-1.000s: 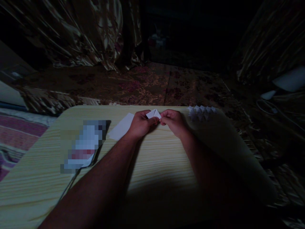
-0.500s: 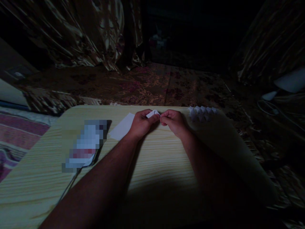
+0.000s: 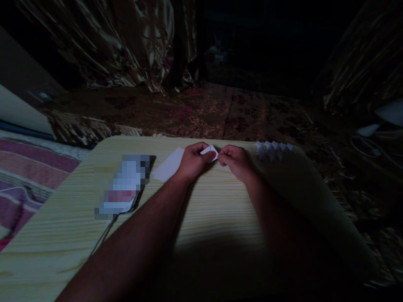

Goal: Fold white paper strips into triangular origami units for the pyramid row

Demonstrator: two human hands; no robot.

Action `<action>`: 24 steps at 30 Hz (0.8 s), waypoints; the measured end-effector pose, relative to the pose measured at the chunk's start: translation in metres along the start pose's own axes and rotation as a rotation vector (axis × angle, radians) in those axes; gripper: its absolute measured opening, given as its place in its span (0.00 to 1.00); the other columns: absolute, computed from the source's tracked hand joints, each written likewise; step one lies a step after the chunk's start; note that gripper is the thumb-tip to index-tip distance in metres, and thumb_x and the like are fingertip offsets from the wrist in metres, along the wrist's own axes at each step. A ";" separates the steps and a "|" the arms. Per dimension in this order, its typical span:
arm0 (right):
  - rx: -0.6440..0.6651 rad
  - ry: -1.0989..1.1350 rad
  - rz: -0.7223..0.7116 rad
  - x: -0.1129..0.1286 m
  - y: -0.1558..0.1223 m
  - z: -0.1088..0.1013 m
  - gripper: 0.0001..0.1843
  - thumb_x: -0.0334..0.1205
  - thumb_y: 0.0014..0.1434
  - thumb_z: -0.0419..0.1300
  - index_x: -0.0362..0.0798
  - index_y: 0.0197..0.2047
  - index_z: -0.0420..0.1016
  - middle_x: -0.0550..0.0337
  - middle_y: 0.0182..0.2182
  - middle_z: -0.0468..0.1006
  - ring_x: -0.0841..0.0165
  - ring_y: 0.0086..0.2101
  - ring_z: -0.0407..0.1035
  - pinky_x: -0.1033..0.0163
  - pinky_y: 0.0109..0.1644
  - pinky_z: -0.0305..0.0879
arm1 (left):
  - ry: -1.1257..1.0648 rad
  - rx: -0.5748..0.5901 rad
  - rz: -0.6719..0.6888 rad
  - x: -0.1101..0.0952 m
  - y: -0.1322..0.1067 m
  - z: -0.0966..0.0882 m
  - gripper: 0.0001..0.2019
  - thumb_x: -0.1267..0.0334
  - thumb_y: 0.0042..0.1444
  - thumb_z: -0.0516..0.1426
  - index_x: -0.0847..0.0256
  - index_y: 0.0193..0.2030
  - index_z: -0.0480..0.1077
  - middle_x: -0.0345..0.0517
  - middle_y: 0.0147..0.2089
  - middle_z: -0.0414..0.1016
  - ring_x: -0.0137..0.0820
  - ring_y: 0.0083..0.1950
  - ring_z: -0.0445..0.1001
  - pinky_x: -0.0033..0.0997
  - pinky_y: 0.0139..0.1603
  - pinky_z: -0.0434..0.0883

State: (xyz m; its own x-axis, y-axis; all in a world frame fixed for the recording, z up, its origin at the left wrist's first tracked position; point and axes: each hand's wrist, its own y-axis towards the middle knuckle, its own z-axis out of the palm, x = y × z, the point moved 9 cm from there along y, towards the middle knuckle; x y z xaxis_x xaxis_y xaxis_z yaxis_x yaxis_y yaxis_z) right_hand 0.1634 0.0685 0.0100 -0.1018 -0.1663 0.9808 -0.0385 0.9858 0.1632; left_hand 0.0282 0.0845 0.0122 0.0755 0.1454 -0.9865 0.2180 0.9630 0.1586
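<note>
A small folded piece of white paper (image 3: 209,149) is held over the far side of the table. My left hand (image 3: 192,162) pinches it, thumb on top and fingers behind. At its right corner, my right hand (image 3: 235,162) has its fingertips pressed together, touching or nearly touching the paper; the exact contact is too dark to make out. Beside my left wrist lies flat white paper (image 3: 167,165), partly covered by the hand. To the right of my right hand, several small pointed white folded-paper pieces (image 3: 275,147) sit in rows.
A pale wood-grain table (image 3: 208,218) spans the front. On its left lies a blurred-out phone-like device (image 3: 126,184) with a cable (image 3: 102,237). Striped bedding (image 3: 40,163) is at left, patterned cloth (image 3: 201,109) and curtains (image 3: 147,46) behind. A white lamp-like object (image 3: 390,112) stands right.
The whole scene has shifted slightly right in the picture as the head turned. Between my hands, the folded paper shows more of its face, with the left thumb lying across it.
</note>
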 end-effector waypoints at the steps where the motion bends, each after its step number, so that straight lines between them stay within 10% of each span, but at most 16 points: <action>1: 0.013 -0.003 -0.002 0.000 0.000 0.000 0.04 0.36 0.47 0.61 0.45 0.26 0.70 0.66 0.17 0.70 0.75 0.20 0.61 0.69 0.25 0.56 | -0.008 0.002 0.004 -0.001 0.000 0.000 0.10 0.59 0.46 0.63 0.64 0.28 0.70 0.39 0.25 0.70 0.24 0.24 0.64 0.25 0.26 0.60; 24: 0.106 0.170 0.020 -0.001 0.001 0.009 0.15 0.33 0.43 0.65 0.46 0.37 0.70 0.63 0.26 0.76 0.72 0.27 0.69 0.66 0.32 0.64 | -0.258 -0.119 0.004 -0.001 0.003 -0.011 0.16 0.62 0.42 0.66 0.64 0.40 0.75 0.36 0.22 0.66 0.20 0.22 0.61 0.22 0.23 0.59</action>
State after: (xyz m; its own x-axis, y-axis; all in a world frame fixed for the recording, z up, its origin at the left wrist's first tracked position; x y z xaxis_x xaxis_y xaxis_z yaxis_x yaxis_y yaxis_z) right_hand 0.1543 0.0690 0.0084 0.0656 -0.1321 0.9891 -0.1436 0.9796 0.1403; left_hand 0.0185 0.0902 0.0133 0.3242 0.1014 -0.9405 0.1030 0.9845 0.1416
